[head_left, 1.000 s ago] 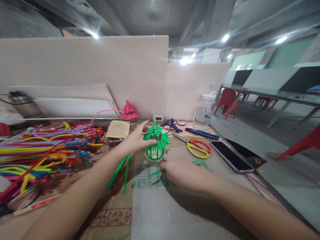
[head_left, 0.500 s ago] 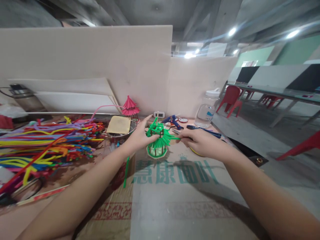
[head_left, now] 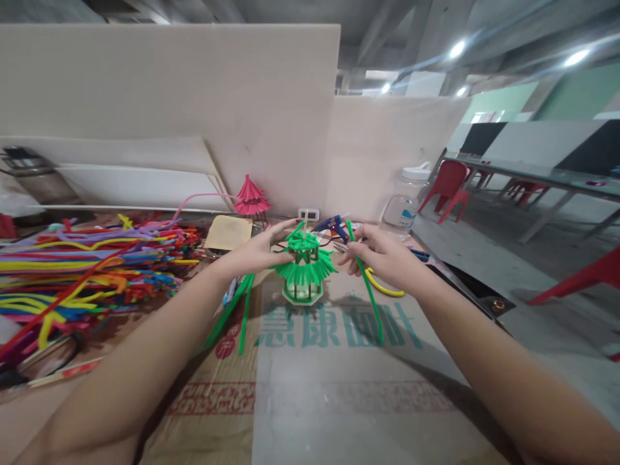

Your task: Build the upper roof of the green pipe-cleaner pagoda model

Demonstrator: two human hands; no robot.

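A small pavilion model (head_left: 303,274) with green pipe-cleaner roof tiers, brown posts and a pale base stands upright on the table. My left hand (head_left: 261,250) holds it from its left side, thumb against the roof edge and fingers behind. To the right of the model, my right hand (head_left: 385,258) pinches a long green pipe cleaner (head_left: 371,297) near its upper end; the rest hangs down toward the table. Several more green pipe cleaners (head_left: 232,310) lie beside my left forearm.
A heap of coloured pipe cleaners (head_left: 97,271) spreads at left. Behind stand a pink pavilion model (head_left: 250,197), a yellowish square sheet (head_left: 228,232) and a blue glue gun (head_left: 334,226). At right are a clear bottle (head_left: 402,203) and a yellow curved piece (head_left: 385,287).
My right hand has moved from the model's roof edge up and to the right, and a long green pipe cleaner now hangs from it. My left hand stays on the model.
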